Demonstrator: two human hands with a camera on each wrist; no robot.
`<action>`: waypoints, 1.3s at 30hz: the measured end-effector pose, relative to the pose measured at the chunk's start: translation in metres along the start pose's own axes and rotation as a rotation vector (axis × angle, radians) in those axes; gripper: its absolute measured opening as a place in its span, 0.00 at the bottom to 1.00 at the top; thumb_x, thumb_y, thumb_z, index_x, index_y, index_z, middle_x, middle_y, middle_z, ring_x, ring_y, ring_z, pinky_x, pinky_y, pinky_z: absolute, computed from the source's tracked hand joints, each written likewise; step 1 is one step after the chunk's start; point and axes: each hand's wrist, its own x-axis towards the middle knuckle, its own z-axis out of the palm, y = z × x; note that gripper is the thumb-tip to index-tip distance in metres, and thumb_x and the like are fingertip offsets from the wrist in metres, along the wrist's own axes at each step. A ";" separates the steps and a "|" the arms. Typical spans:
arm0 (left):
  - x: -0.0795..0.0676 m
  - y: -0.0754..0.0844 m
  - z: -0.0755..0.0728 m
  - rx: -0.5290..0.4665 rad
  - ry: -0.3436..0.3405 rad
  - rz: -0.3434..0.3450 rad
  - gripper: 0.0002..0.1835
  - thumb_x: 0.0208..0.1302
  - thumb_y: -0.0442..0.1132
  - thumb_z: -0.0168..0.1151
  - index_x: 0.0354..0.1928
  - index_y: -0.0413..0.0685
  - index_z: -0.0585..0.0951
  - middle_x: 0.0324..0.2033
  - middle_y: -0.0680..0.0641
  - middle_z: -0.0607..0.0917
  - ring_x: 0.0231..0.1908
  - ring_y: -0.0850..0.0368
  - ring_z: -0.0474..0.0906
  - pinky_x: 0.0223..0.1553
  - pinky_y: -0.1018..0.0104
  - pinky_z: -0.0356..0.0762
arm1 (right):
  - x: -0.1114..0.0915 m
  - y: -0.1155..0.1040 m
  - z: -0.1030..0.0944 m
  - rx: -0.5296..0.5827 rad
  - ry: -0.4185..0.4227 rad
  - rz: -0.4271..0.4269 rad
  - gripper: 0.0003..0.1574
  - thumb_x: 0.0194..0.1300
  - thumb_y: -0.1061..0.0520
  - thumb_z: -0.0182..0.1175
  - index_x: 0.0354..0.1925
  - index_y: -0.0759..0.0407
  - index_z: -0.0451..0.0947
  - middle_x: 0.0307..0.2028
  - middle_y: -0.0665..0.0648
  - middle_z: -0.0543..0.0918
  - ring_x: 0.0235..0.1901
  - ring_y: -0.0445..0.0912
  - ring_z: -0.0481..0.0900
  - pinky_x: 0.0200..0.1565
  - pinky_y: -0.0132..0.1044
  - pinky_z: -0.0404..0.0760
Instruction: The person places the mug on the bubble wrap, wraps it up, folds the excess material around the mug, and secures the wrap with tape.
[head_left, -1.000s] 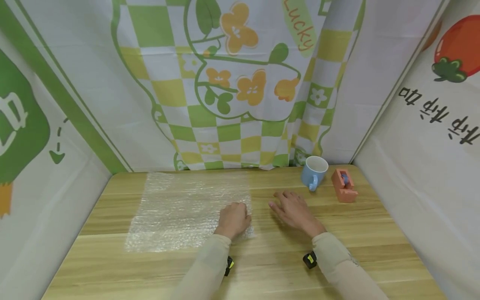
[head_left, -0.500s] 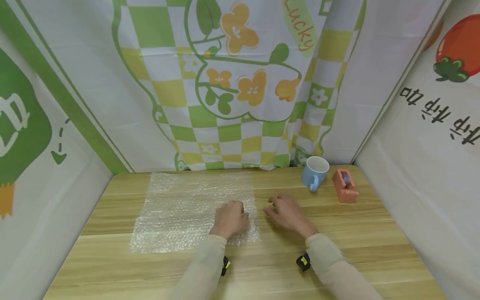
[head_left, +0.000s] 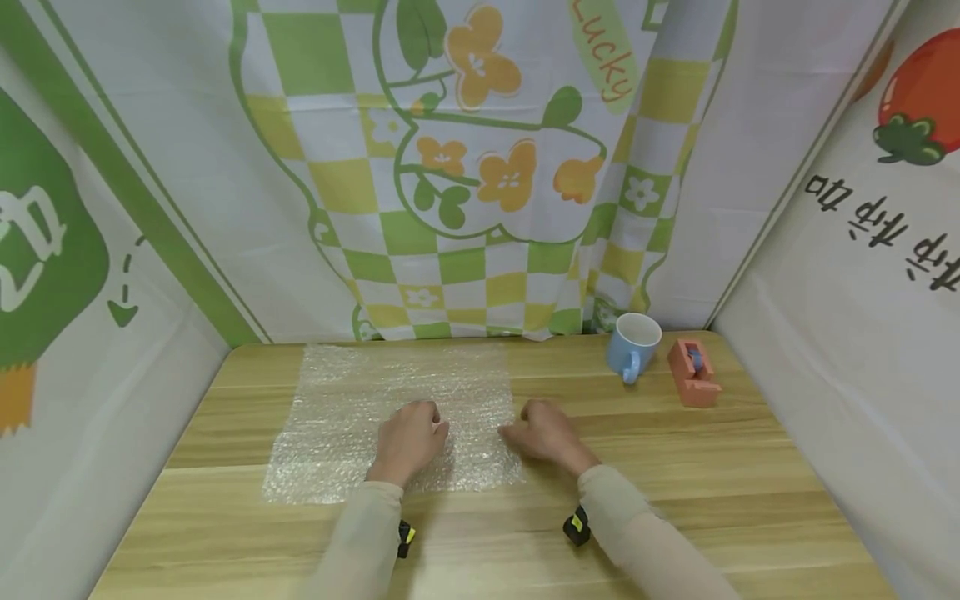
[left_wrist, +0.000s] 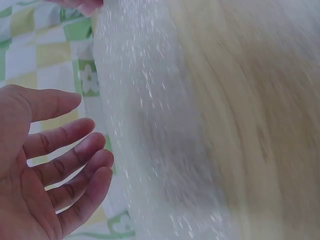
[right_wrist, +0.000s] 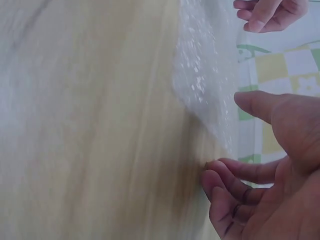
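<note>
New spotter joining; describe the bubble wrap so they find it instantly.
On the wooden table, look left of the blue mug. The bubble wrap lies there, the left hand over it. Unlike the mug and coral tape dispenser, it is flat and see-through.

A person's right hand (right_wrist: pixel 287 195), thumb extended apart from loosely curled fingers, hangs at lower right beside the edge of a clear, glinting plastic sheet (right_wrist: pixel 200 65) on a wood-grain tabletop (right_wrist: pixel 100 125); whether the fingertips touch the sheet cannot be told. The left hand (right_wrist: pixel 275 15), fingers bent, appears at upper right, with a cloth (right_wrist: pixel 272 65) checked in green, yellow and white beyond both hands.
</note>
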 end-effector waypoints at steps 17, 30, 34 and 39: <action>-0.023 -0.038 -0.019 -0.016 0.002 -0.086 0.14 0.67 0.44 0.65 0.44 0.38 0.85 0.41 0.39 0.86 0.39 0.41 0.83 0.36 0.43 0.82 | -0.002 0.002 0.010 0.048 0.028 -0.006 0.26 0.62 0.57 0.68 0.10 0.51 0.72 0.11 0.45 0.69 0.14 0.40 0.65 0.18 0.32 0.62; -0.033 -0.041 -0.018 0.007 0.009 -0.077 0.15 0.66 0.42 0.63 0.46 0.37 0.85 0.40 0.38 0.84 0.41 0.40 0.79 0.38 0.42 0.82 | -0.011 0.046 -0.028 0.017 0.081 0.093 0.11 0.63 0.56 0.69 0.26 0.58 0.80 0.23 0.51 0.78 0.24 0.45 0.75 0.26 0.36 0.73; -0.037 -0.041 -0.017 0.013 -0.013 -0.062 0.15 0.66 0.42 0.63 0.47 0.37 0.85 0.42 0.37 0.83 0.42 0.39 0.78 0.41 0.41 0.81 | -0.014 0.057 -0.039 0.019 0.086 0.104 0.12 0.62 0.56 0.69 0.25 0.57 0.78 0.23 0.51 0.77 0.25 0.45 0.74 0.27 0.36 0.72; -0.042 -0.039 -0.015 0.025 -0.043 -0.047 0.16 0.65 0.42 0.63 0.48 0.37 0.85 0.43 0.36 0.83 0.43 0.38 0.78 0.44 0.41 0.79 | -0.020 0.068 -0.048 0.025 0.079 0.127 0.15 0.61 0.57 0.68 0.22 0.56 0.74 0.22 0.51 0.75 0.24 0.45 0.72 0.26 0.35 0.69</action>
